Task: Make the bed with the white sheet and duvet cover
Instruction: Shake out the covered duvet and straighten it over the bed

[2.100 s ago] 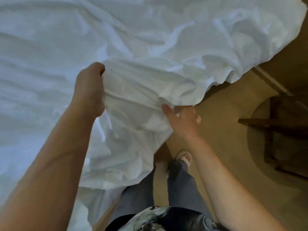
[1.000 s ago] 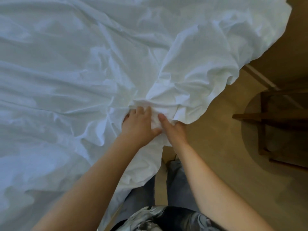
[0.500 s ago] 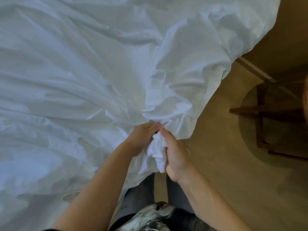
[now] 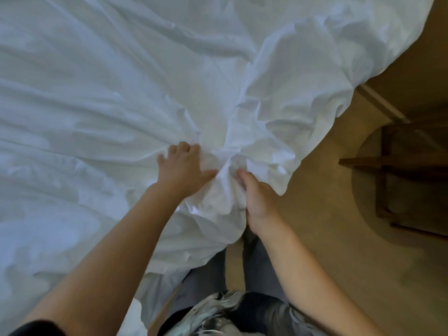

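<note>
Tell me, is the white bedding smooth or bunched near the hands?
Bunched: creases gather in the white bedding between left hand and right hand.

Chair [image 4: 383, 166], perhaps, right of bedding [image 4: 109, 93]

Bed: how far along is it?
Early. Done: the white sheet lies spread out wide. In hand: the right hand grips a bunched fold at the near edge, and the left hand rests on the sheet beside it. To do: deep wrinkles run all over, and the right edge hangs loose over the floor.
</note>
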### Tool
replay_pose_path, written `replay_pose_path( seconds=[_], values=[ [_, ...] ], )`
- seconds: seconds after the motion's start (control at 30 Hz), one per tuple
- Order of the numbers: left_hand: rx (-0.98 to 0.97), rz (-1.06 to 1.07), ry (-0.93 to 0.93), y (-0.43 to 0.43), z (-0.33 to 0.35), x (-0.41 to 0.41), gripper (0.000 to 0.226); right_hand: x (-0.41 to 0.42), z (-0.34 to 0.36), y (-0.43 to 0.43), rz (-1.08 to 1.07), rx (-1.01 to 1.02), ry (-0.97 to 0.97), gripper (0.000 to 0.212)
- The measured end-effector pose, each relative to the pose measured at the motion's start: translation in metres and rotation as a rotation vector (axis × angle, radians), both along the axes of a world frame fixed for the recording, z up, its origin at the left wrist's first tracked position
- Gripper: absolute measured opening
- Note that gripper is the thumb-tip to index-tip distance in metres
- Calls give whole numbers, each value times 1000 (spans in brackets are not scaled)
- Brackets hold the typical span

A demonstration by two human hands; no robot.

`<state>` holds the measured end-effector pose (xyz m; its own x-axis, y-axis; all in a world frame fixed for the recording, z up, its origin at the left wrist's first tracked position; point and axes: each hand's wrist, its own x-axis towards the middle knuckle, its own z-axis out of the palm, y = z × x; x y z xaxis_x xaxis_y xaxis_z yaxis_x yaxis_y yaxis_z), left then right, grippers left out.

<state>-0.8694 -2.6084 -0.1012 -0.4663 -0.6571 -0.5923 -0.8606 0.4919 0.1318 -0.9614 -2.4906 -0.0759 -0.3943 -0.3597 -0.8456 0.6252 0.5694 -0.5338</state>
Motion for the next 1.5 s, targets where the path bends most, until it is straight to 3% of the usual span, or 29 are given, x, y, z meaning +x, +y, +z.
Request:
replay_pose_path(
  seconds=[0.07,0.1,0.27,0.33,0.4,0.43,0.53,0.63,0.7,0.77,0.8,0.93,1.1,1.3,1.5],
  values=[
    [-54,-45,50,5,-11,-4,33,6,-3,-1,-2,23,0,19],
    [-62,28,189,2,-9,-5,31,8,-4,-2,4,27,-8,21],
    [-108,864,833,-94,30,6,33,17,-5,-15,14,-77,-66,8],
    [-99,1091,966,-124,32,14,32,17,-5,-27,13,-109,-55,11],
    [-55,950,737,-126,22,11,24,15,-8,-37,10,-52,25,5],
    [27,864,662,-118,12,8,33,13,-12,-38,2,5,76,7],
    [179,592,604,-72,-16,-3,43,5,-28,-26,-142,148,184,23],
    [168,211,284,-21,-35,0,58,4,-41,-5,-128,264,298,41],
    [76,50,169,-4,-45,8,40,6,-48,2,-53,206,286,49],
    [10,117,221,-3,-41,12,17,8,-49,-3,126,148,258,30],
    [-21,162,268,-2,-36,13,18,8,-49,-8,164,155,268,20],
    [-5,151,286,17,-8,23,43,4,-38,-31,-97,204,221,22],
    [22,287,416,25,20,54,38,-2,6,-42,-194,-90,-16,27],
    [-36,158,482,9,37,78,44,6,8,-26,-339,39,-68,36],
    [-236,-134,550,42,11,105,37,10,2,-26,-270,137,-32,31]
  ],
)
